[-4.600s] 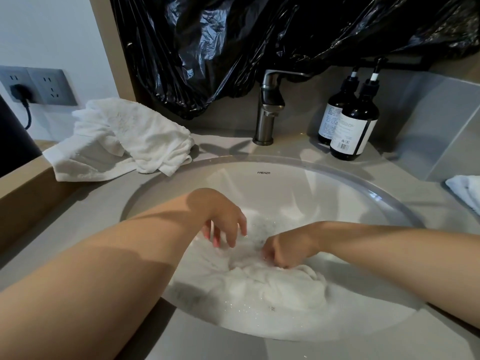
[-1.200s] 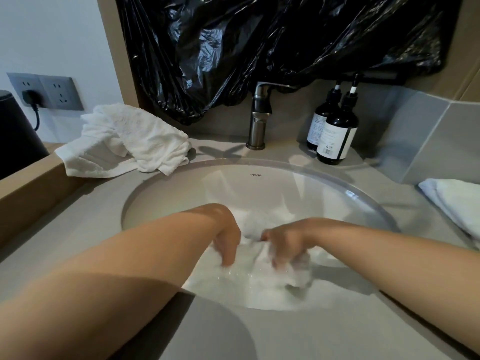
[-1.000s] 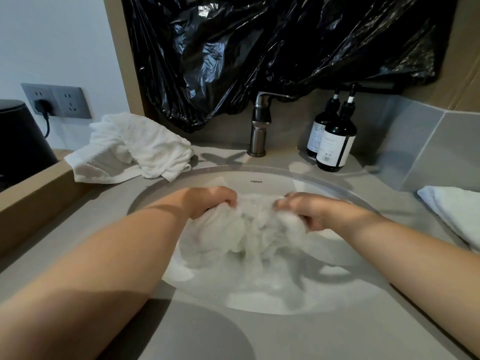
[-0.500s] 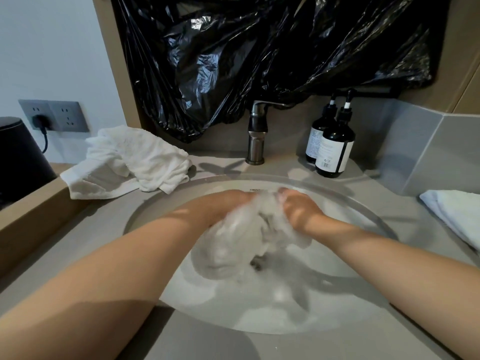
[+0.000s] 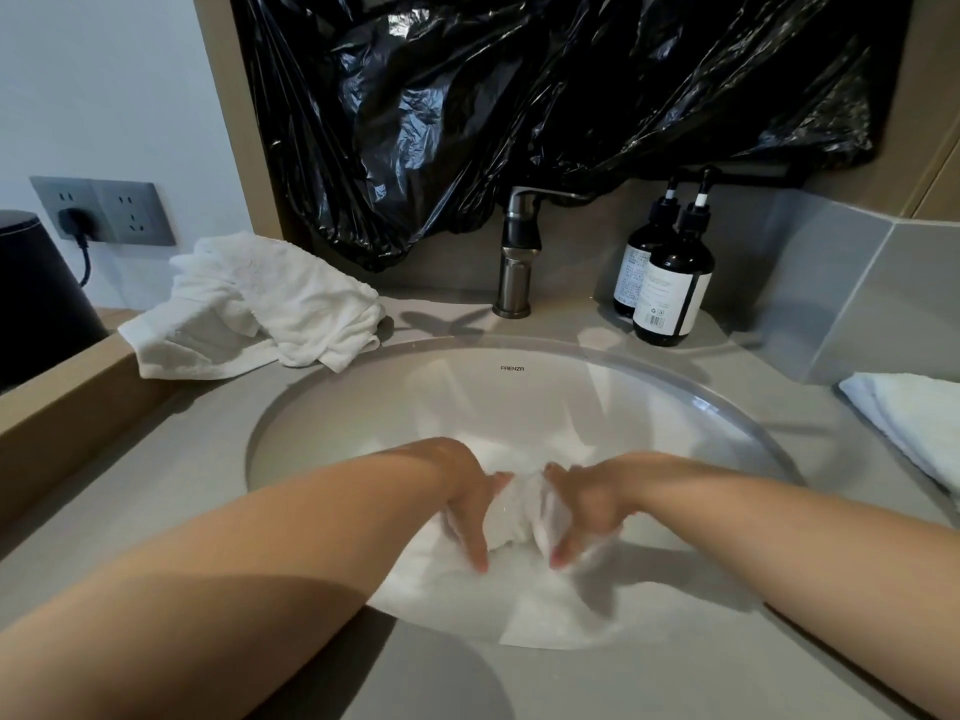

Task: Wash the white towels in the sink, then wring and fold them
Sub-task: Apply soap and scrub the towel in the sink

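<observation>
One wet white towel (image 5: 511,517), bunched, low in the sink (image 5: 363,407). Gripped from either side by left hand (image 5: 467,511) and right hand (image 5: 587,506).

Bathroom: sink (image 5: 519,376), faucet (image 5: 517,252), soap bottles (image 5: 670,283)
</observation>
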Available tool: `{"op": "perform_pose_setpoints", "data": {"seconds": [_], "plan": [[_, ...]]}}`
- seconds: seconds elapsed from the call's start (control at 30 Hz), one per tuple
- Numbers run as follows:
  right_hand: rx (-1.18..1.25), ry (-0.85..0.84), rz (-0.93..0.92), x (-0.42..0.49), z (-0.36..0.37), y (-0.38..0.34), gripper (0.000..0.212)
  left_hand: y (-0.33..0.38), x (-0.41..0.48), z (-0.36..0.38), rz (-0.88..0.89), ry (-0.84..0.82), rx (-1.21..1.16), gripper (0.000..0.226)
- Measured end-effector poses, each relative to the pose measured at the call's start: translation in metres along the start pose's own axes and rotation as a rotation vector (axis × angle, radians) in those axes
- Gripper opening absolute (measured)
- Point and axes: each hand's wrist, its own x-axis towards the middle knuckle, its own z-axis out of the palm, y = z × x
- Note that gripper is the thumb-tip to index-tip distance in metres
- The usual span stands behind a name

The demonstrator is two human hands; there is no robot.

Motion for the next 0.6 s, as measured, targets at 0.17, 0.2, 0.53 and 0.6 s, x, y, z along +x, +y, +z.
{"op": "perform_pose_setpoints", "data": {"seconds": [0.17, 0.2, 0.53, 0.6], "plan": [[0.097, 0.135, -0.016, 0.02, -0.001, 0.006, 0.082, 0.001, 0.01, 0.003, 0.012, 0.168, 0.061, 0.118], [0.214, 0.17, -0.022, 0.021, -0.007, 0.01, 0.069, -0.003, 0.007, 0.0, 0.031, 0.162, -0.009, 0.112], [1.17, 0.647, -0.548, -0.067, -0.085, 0.012, 0.045, -0.044, -0.067, -0.037, 0.626, 0.334, -0.972, 0.071], [1.269, 0.664, -0.578, -0.085, -0.102, 0.006, 0.051, -0.04, -0.077, -0.038, 0.701, 0.329, -1.11, 0.055]]}}
